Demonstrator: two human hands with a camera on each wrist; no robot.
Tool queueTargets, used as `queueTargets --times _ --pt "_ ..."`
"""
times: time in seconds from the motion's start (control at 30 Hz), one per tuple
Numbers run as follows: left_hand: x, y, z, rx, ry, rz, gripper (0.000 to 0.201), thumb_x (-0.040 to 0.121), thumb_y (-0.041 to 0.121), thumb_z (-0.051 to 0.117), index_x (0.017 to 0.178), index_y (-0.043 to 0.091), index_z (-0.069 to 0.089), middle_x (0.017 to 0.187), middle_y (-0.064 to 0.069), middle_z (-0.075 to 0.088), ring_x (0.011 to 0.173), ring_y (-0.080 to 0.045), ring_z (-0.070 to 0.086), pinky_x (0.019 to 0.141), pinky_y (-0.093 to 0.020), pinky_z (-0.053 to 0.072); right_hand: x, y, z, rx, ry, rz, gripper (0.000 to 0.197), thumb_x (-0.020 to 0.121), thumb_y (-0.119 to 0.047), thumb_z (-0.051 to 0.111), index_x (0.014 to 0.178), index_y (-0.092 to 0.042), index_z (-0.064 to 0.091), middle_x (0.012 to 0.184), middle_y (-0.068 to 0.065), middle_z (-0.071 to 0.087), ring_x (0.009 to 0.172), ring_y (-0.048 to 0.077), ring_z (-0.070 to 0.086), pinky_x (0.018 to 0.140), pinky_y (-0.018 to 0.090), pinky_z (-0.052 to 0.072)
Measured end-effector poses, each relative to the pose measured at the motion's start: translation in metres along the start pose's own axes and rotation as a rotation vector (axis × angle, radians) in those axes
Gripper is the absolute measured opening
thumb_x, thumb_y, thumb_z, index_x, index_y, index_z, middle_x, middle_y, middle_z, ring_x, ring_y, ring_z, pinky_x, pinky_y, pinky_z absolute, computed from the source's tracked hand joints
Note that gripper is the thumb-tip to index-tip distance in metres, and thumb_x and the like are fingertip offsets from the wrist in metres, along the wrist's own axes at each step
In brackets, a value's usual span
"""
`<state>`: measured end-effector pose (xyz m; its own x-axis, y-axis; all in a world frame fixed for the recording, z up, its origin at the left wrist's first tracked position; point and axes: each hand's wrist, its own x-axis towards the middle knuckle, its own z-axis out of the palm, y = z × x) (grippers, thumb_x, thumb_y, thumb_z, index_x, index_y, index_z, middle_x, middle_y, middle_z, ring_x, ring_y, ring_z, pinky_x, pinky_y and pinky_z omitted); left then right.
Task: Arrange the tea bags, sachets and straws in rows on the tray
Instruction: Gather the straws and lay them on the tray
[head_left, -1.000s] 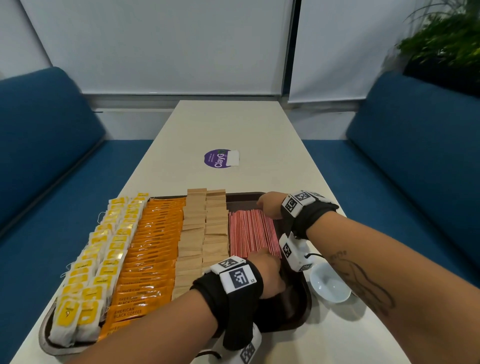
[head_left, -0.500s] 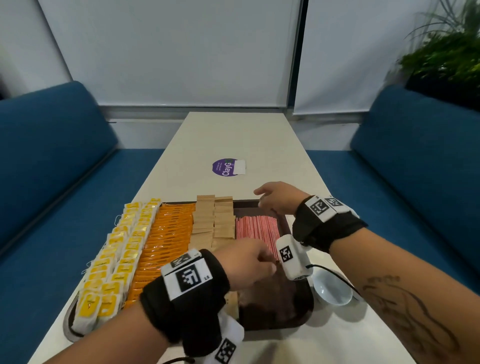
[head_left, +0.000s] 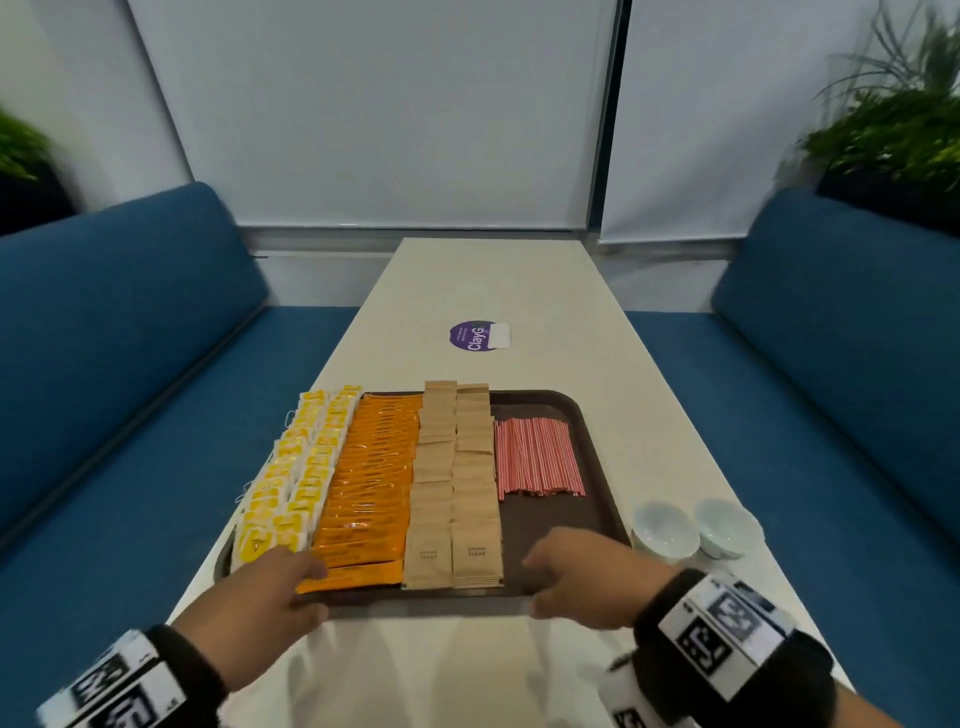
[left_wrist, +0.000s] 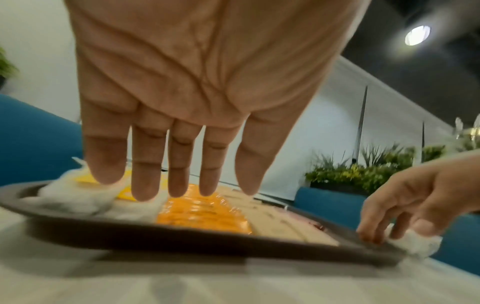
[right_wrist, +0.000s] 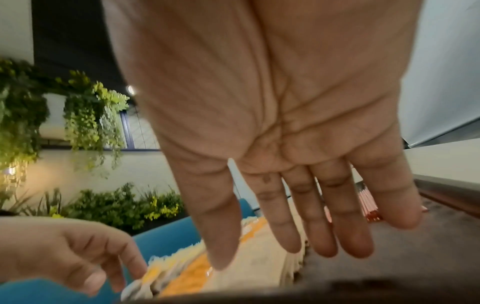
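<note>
A dark brown tray (head_left: 592, 525) is sitting on the long white table (head_left: 493, 280), and everything on it is lying in rows that run away from the person. Yellow-labelled tea bags (head_left: 296, 473) are filling the left edge in two columns, orange sachets (head_left: 371, 478) are lying overlapped beside them, brown paper sachets (head_left: 454, 478) are forming two columns next, and red-and-white straws (head_left: 537, 457) are lying side by side in the far right part.

The left hand (head_left: 260, 608) is reaching over the tray's near left corner, its fingers (left_wrist: 145, 164) straight, slightly spread and holding nothing, the tips hovering above the nearest tea bags. The right hand (head_left: 582, 577) is at the near right corner; its fingers (right_wrist: 309, 216) are hanging straight and loosely parted over the bare tray floor. Whether either hand is touching the rim is hard to tell, since the wrist views are blurred.

Two small white cups (head_left: 696, 530) are standing on the table just right of the tray, and a purple round sticker (head_left: 475, 336) is lying farther along.
</note>
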<state>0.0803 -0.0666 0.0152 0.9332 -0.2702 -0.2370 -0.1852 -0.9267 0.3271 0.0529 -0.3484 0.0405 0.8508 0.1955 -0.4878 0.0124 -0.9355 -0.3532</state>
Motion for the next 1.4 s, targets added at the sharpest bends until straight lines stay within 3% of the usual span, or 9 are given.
queueTargets --times 0.1,0.27,0.4,0.5,0.67,0.87,1.1,1.27,1.4 --pt "0.009 -0.01 0.009 0.161 0.024 -0.027 0.037 0.093 0.033 0.049 0.129 0.036 0.043 0.128 0.01 0.046 0.117 -0.008 0.049 0.095 -0.02 0.04 0.02 0.006 0.024 -0.085 0.046 0.064 0.023 0.092 -0.02 0.054 0.11 -0.007 0.061 0.1 0.002 0.051 0.091 0.019 0.055 0.076 0.026 0.043" --pt "0.021 -0.011 0.021 0.374 0.037 -0.075 0.034 0.093 0.017 0.037 0.119 0.035 0.048 0.119 0.006 0.051 0.112 -0.015 0.05 0.089 -0.027 0.045 0.035 0.005 0.037 -0.26 0.125 0.075 0.026 0.091 -0.003 0.044 0.111 -0.004 0.061 0.115 0.013 0.059 0.106 0.029 0.058 0.087 0.034 0.047" --pt "0.031 -0.012 0.02 0.374 0.017 -0.069 0.021 0.091 0.016 0.041 0.102 0.032 0.05 0.115 0.006 0.055 0.106 -0.013 0.055 0.086 -0.025 0.046 0.039 -0.002 0.037 -0.333 0.151 0.102 0.028 0.091 0.002 0.044 0.114 -0.002 0.06 0.118 0.015 0.06 0.108 0.031 0.059 0.09 0.037 0.048" --pt "0.037 -0.009 0.013 0.362 -0.01 -0.032 0.013 0.089 0.018 0.044 0.09 0.03 0.043 0.114 0.006 0.057 0.103 -0.013 0.057 0.08 -0.02 0.042 0.041 -0.004 0.033 -0.33 0.146 0.132 0.029 0.092 0.003 0.044 0.116 -0.001 0.06 0.119 0.017 0.059 0.109 0.032 0.058 0.09 0.037 0.047" --pt "0.057 -0.004 0.008 0.359 -0.002 -0.042 0.019 0.091 0.017 0.043 0.103 0.028 0.052 0.106 0.006 0.056 0.094 -0.012 0.055 0.077 -0.02 0.041 0.049 -0.002 0.022 -0.305 0.193 0.154 0.029 0.093 0.002 0.043 0.116 -0.001 0.059 0.119 0.016 0.06 0.109 0.031 0.059 0.089 0.035 0.047" --pt "0.09 0.007 0.001 0.353 -0.012 -0.041 0.019 0.089 0.017 0.046 0.103 0.027 0.056 0.095 0.007 0.054 0.081 -0.01 0.05 0.069 -0.017 0.036 0.064 0.008 0.004 -0.252 0.234 0.219 0.029 0.092 0.003 0.043 0.116 -0.001 0.059 0.12 0.015 0.06 0.11 0.03 0.058 0.089 0.034 0.047" --pt "0.116 0.023 0.001 0.372 -0.027 -0.028 0.02 0.09 0.02 0.049 0.108 0.025 0.056 0.094 0.006 0.054 0.082 -0.011 0.051 0.077 -0.019 0.043 0.072 0.02 -0.012 -0.161 0.258 0.294 0.029 0.094 0.001 0.042 0.118 -0.001 0.059 0.12 0.015 0.061 0.111 0.029 0.059 0.091 0.033 0.047" --pt "0.123 0.025 0.001 0.365 -0.038 -0.038 0.02 0.091 0.019 0.049 0.108 0.026 0.056 0.105 0.003 0.059 0.088 -0.013 0.055 0.081 -0.02 0.046 0.073 0.022 -0.013 -0.121 0.274 0.315 0.028 0.093 0.0 0.044 0.115 -0.002 0.06 0.117 0.014 0.063 0.109 0.029 0.06 0.089 0.032 0.048" --pt "0.115 0.031 0.001 0.304 0.004 -0.028 0.021 0.091 0.029 0.053 0.112 0.024 0.051 0.114 0.001 0.05 0.097 -0.013 0.053 0.082 -0.021 0.043 0.067 0.021 -0.012 -0.041 0.244 0.315 0.022 0.093 -0.004 0.048 0.11 -0.004 0.062 0.111 0.013 0.063 0.106 0.028 0.06 0.084 0.03 0.047"
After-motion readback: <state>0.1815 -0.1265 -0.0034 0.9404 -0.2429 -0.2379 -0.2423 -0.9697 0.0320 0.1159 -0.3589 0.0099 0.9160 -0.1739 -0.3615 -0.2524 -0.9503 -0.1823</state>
